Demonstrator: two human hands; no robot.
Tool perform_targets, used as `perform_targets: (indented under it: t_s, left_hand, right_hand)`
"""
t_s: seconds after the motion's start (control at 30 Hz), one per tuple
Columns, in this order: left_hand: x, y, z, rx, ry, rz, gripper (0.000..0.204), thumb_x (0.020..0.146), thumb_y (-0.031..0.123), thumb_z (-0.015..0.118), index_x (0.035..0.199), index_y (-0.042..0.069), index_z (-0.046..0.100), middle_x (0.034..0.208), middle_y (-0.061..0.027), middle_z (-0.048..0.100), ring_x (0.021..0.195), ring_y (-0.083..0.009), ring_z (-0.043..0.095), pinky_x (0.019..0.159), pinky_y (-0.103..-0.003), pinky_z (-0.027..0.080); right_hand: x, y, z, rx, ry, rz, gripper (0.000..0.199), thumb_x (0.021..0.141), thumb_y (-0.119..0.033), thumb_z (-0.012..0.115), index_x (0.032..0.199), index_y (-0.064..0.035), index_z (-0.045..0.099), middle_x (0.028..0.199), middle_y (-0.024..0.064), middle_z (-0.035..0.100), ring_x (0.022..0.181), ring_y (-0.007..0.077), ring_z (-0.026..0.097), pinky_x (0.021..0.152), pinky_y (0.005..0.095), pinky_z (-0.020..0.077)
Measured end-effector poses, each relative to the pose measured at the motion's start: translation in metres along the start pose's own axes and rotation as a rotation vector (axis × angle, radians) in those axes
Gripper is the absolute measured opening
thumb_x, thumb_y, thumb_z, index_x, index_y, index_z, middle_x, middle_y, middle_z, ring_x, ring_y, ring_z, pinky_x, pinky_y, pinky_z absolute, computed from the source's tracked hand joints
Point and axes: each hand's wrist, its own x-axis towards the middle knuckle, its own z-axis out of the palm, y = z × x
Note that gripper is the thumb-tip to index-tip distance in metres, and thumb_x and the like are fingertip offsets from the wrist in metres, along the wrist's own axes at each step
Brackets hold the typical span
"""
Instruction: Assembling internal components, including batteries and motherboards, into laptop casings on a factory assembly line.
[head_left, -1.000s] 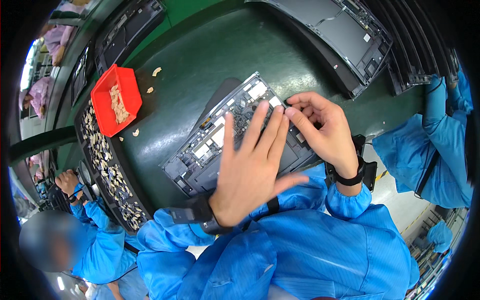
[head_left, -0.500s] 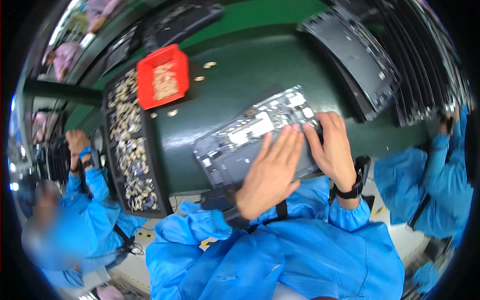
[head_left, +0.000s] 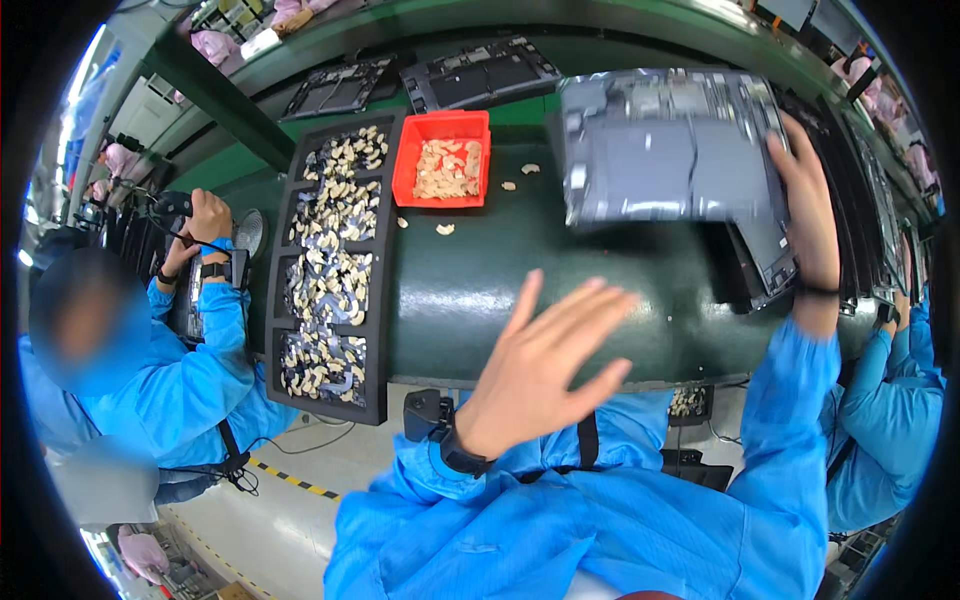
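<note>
A grey laptop base point(head_left: 640, 165), its circuit board and battery area exposed, is tilted up at the far right of the table. My right hand point(head_left: 812, 205) grips it by its right edge, the thumb over the front and the other fingers partly hidden. Under and beside it shows another laptop base point(head_left: 765, 262), mostly covered. My left hand point(head_left: 540, 365) hangs over the near edge of the table, fingers spread and slightly blurred, holding nothing.
A black compartment tray point(head_left: 376, 300) with many small beige and dark pieces stands left; a red bin point(head_left: 403, 160) of beige pieces is beside it. Several loose beige pieces lie nearby. Laptop bases point(head_left: 480, 75) lie at the back; dark panels point(head_left: 850, 190) stand at the right. Co-workers flank me.
The laptop base has moved from the table before me up to the far right in my right hand. My left hand has come off it and opened. The head view has shifted.
</note>
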Motion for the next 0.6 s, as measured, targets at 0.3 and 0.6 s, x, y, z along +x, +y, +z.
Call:
perform_targets:
  t_s: [0.3,0.6]
  left_hand:
    - [-0.067,-0.067,0.058,0.31,0.487,-0.423,0.025,0.086,0.015,0.077,0.11,0.014,0.081,0.123,-0.0046,0.077,0.129,-0.0255,0.067,0.123,-0.054,0.033]
    - [-0.053,-0.064,0.054,0.331,0.458,-0.525,0.019,0.082,0.014,0.078,0.1,0.017,0.083,0.112,0.0016,0.08,0.121,-0.0198,0.071,0.119,-0.048,0.036]
  right_hand:
    - [0.287,0.129,-0.027,-0.22,0.021,0.277,0.052,0.106,-0.031,0.063,0.151,-0.0075,0.053,0.122,0.0066,0.069,0.102,0.0228,0.065,0.078,0.0417,0.0528]
    - [0.327,0.121,0.135,-0.99,-0.318,-0.451,0.043,0.096,-0.037,0.068,0.119,-0.0007,0.074,0.117,0.0248,0.074,0.112,0.0434,0.07,0.096,0.0514,0.0545]
